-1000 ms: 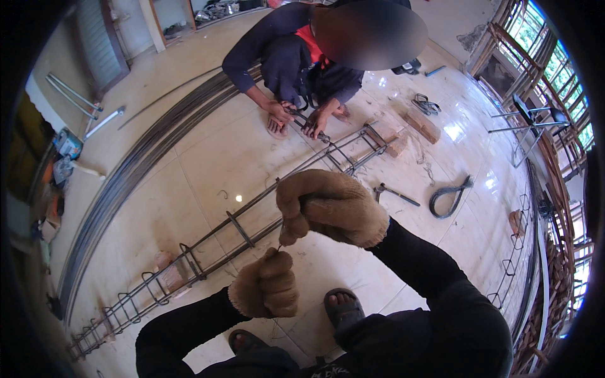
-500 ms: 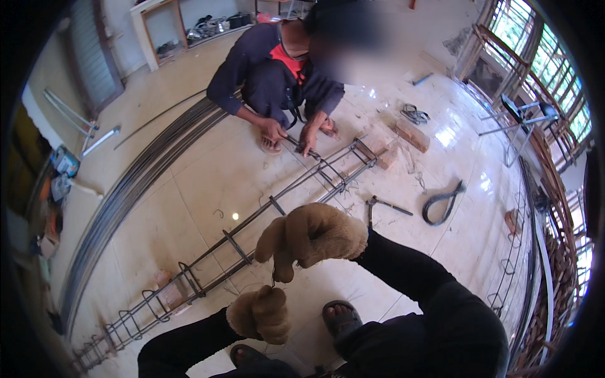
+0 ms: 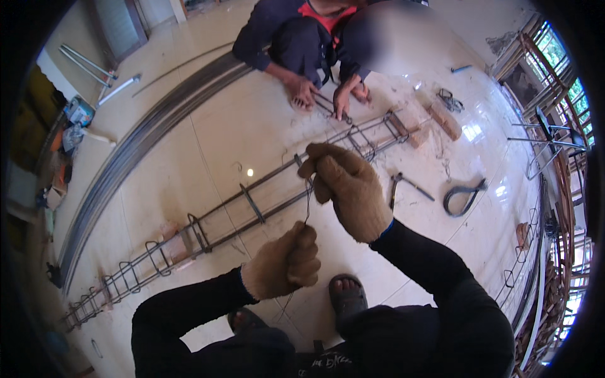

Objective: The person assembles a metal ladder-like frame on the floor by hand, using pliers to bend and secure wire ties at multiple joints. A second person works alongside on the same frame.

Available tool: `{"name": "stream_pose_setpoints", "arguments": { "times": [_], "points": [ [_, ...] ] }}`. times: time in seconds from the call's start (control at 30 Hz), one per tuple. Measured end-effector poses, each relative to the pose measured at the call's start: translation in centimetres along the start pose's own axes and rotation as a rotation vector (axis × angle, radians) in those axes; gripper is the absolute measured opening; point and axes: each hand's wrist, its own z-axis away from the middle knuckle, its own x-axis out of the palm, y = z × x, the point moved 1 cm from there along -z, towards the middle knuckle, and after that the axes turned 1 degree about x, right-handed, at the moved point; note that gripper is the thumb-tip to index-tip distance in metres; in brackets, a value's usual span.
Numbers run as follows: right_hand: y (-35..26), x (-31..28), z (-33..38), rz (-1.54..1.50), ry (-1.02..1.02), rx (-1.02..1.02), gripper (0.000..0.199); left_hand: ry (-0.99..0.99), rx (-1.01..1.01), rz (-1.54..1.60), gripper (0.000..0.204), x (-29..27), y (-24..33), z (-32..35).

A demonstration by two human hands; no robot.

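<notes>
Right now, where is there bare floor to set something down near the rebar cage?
Bare tile lies between the cage and the long rod bundle, and below the cage left of the left hand. It is crowded right of the right hand: pliers, strap loop, wood blocks, and around the co-worker's hands.

Glossy pale floor (image 3: 189,164); windows (image 3: 561,94), seemingly.

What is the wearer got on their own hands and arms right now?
Both hands wear thick knitted work gloves in a tan-brown colour, the left hand and the right hand alike. A thin blue edge shows at each cuff. Long, close-fitting black sleeves cover both forearms.
</notes>
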Motion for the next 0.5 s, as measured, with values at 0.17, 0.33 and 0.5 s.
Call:
{"name": "stream_pose_setpoints", "arguments": {
  "times": [0.17, 0.33, 0.5],
  "points": [
    [1.8, -1.0, -0.4, -0.275, 0.024, 0.086, 0.043, 0.088, 0.037, -0.036, 0.046, -0.5, 0.4, 0.4],
    [2.1, -1.3, -0.2, -0.353, -0.024, 0.054, 0.041, 0.242, 0.148, -0.23, 0.043, -1.1, 1.5, 1.1],
    [3.2, -1.6, -0.4, -0.369, -0.06, 0.036, 0.047, 0.604, 0.349, -0.867, 0.042, -2.1, 1.1, 1.0]
  ]
}}
